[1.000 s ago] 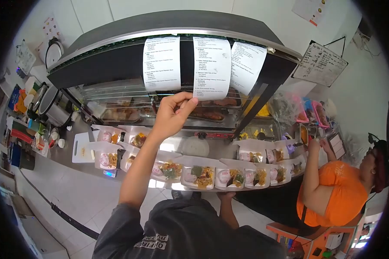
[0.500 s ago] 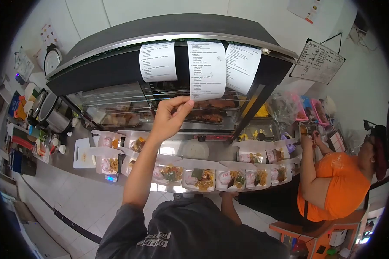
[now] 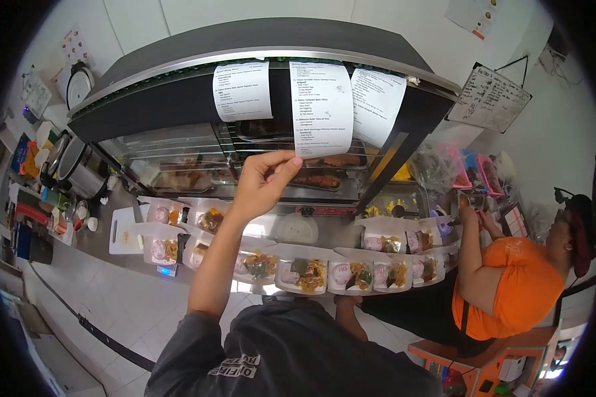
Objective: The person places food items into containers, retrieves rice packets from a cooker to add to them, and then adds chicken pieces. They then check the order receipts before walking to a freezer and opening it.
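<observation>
My left hand [image 3: 271, 178] pinches the bottom edge of the middle paper receipt [image 3: 322, 109] between thumb and fingers. This printed slip hangs from the top edge of a glass-fronted display cabinet [image 3: 245, 50]. To its left hangs another receipt [image 3: 242, 91], and a third receipt [image 3: 379, 106] overlaps its right side. My right hand [image 3: 348, 301] is low at the front edge of the counter, below the boxes; its fingers are hidden. Open food boxes [image 3: 302, 273] stand in rows along the counter, holding wrapped portions and toppings.
A co-worker in an orange shirt [image 3: 520, 284] stands at the right, hands near pink containers [image 3: 489, 173]. Trays of food sit in the cabinet. A white cutting board [image 3: 122, 231] and a large pot [image 3: 86, 169] are at the left. A whiteboard [image 3: 489, 96] hangs at the upper right.
The view has shifted slightly. My left hand still grips the middle receipt, which now hangs a little straighter at its lower edge. The co-worker's hands have moved little.
</observation>
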Motion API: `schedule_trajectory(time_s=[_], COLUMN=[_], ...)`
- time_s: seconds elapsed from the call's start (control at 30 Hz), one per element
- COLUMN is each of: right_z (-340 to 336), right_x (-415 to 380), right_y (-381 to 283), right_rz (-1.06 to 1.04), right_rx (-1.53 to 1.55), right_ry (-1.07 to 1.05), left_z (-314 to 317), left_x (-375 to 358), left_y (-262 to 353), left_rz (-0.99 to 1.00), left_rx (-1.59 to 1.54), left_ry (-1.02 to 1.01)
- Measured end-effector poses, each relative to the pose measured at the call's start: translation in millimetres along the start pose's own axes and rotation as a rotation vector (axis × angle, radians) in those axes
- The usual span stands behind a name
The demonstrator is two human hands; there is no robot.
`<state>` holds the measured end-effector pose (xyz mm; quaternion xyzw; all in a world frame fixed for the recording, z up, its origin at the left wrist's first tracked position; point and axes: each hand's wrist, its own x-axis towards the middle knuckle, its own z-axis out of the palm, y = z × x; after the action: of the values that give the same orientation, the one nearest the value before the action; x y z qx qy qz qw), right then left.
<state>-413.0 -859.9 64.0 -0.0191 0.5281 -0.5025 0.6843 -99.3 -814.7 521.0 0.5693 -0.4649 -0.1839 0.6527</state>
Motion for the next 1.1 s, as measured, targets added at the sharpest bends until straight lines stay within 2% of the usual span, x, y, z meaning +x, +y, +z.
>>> schedule_trajectory(time_s=[0.03,0.07,0.13,0.17,0.23,0.27,0.33,0.37,0.43,0.57,0.63,0.67,0.73,0.8,0.87,0.93,1.07,1.1], right_z=[9.3,-6.8,-39.7,-33.3,-20.0,-13.0,0.1,6.6,29.9,17.5,-12.9,-16.4,1.5,30.5,28.9,9.6,11.2,40.7], right_x=[-9.1,9.3,49.3,40.1,19.2,10.7,-4.0,-9.9,-42.2,-14.4,18.9,21.7,-9.3,-39.8,-39.7,-20.2,-13.8,-42.0], right_y=[-5.8,3.3,24.5,21.3,13.8,9.1,-0.4,-5.8,-23.8,-6.2,10.9,12.0,-2.9,-21.4,-20.3,-7.7,-8.6,-21.9], right_rz=[0.005,0.008,-0.121,-0.120,-0.059,-0.059,-0.075,-0.075,-0.088,-0.055,-0.169,-0.169,-0.067,-0.019,0.030,-0.093,-0.055,-0.016], right_rx=[-0.213,-0.220,-0.248,-0.250,0.160,0.160,-0.145,-0.146,-0.616,-0.489,-0.321,-0.322,-0.547,-0.559,-0.569,-0.507,-0.342,-0.426], right_ry=[0.125,0.124,-0.075,-0.076,-0.167,-0.167,0.018,0.019,0.161,0.257,0.089,0.089,0.320,0.378,0.437,0.241,0.161,0.379], left_z=[-0.2,-0.4,-1.5,-1.5,-1.7,-1.8,-2.1,-2.1,-1.4,-1.2,-1.7,-2.0,-2.1,-2.0,-2.0,-1.8,-3.0,-3.5], left_x=[-0.3,-1.2,-2.4,-2.9,-3.3,-3.4,-4.1,-4.3,-6.5,-8.3,-9.6,-8.8,-8.6,-9.2,-9.1,-9.4,-9.7,-9.4], left_y=[0.6,1.2,2.2,2.6,3.4,3.8,5.5,7.0,10.1,10.4,9.6,11.5,14.0,14.8,14.2,14.2,15.2,15.0], left_rz=[-0.002,0.000,0.002,0.004,0.007,0.007,0.006,0.014,0.017,0.022,0.030,0.041,0.049,0.027,0.039,0.051,0.070,0.064], left_rx=[0.001,-0.001,-0.001,-0.003,-0.006,-0.001,0.003,0.000,-0.005,-0.013,-0.012,-0.007,-0.004,-0.039,-0.038,-0.037,-0.031,-0.036], left_ry=[0.006,0.000,-0.004,-0.004,-0.005,-0.004,-0.001,-0.004,-0.010,-0.004,-0.007,-0.006,-0.007,0.000,0.001,0.003,0.004,-0.002])
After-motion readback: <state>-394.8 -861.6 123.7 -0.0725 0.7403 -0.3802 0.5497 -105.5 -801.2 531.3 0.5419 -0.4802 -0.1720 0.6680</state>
